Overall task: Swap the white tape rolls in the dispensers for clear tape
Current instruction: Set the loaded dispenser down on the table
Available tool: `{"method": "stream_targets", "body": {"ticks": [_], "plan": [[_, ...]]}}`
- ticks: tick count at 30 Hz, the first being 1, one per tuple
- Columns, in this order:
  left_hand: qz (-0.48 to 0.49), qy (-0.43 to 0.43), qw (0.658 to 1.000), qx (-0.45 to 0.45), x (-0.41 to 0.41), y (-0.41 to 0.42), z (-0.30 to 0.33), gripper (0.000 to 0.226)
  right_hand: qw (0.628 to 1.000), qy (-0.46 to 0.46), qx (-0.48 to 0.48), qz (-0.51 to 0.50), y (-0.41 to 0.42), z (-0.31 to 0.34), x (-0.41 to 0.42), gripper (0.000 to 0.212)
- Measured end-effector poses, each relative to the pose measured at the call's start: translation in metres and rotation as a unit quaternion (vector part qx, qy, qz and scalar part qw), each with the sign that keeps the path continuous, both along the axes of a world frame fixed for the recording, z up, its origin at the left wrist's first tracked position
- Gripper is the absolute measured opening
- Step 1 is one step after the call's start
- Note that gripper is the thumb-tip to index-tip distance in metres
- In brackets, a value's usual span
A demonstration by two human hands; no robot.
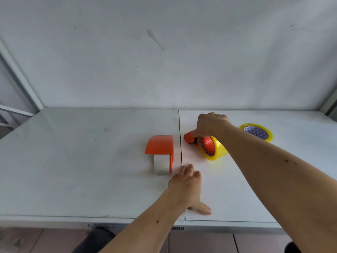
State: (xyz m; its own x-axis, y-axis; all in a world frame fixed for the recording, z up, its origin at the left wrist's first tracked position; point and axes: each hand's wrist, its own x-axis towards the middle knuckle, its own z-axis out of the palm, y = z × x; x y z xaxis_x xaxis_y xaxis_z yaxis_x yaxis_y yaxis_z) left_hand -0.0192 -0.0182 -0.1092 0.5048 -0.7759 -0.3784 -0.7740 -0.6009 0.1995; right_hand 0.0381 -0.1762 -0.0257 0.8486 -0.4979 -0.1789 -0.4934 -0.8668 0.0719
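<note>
White tape roll sits in the orange dispenser just beyond the left hand, which lies flat, fingers spread. The right hand pinches the second dispenser, loaded with clear tape; a spare clear roll lies to its right

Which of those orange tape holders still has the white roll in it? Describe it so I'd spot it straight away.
Find the dark seam running down the middle of the white table. Just left of it stands an orange dispenser, with the left hand flat on the table in front of it. Unlike the dispenser under the right hand, which carries a yellowish clear roll, this one holds a white roll.
</note>
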Motion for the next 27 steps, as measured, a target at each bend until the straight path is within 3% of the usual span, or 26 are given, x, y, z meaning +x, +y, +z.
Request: {"method": "stream_targets", "body": {"ticks": [27], "plan": [[0.003,0.007,1.0,0.001,0.002,0.005,0.001,0.117,0.995,0.091,-0.003,0.033,-0.012,0.01,-0.007,0.047]]}}
